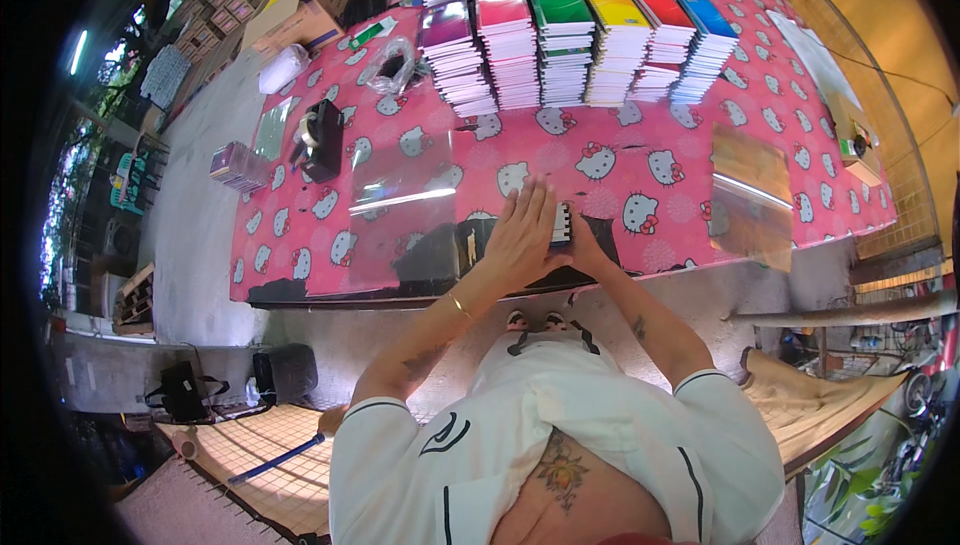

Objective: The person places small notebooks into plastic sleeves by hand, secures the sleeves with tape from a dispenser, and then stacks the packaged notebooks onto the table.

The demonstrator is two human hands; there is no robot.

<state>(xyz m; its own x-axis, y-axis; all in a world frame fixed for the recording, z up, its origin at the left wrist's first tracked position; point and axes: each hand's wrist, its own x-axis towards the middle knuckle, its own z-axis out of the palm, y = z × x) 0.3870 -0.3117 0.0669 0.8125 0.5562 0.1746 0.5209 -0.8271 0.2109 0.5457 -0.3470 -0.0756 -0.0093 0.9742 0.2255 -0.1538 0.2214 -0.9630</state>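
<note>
At the table's near edge, a small stack of notebooks (pixel 563 226) with white pages and dark edges is squeezed between my two hands. My left hand (pixel 524 229) lies along its left side, fingers stretched and close together, pointing away from me. On the other side my right hand (pixel 592 245) presses in, its fingers partly hidden by the stack. A clear plastic sheet (pixel 405 180) lies flat to the left of my hands, and another clear sheet (pixel 750 195) lies to the right.
Tall piles of notebooks in purple, pink, green (pixel 562 7), yellow, red and blue stand at the back of the pink patterned table (pixel 650 160). A black tape dispenser (pixel 322 141), a plastic-wrapped pack (pixel 240 167) and a clear bag (pixel 394 67) sit left. A cardboard box (pixel 298 7) stands back left.
</note>
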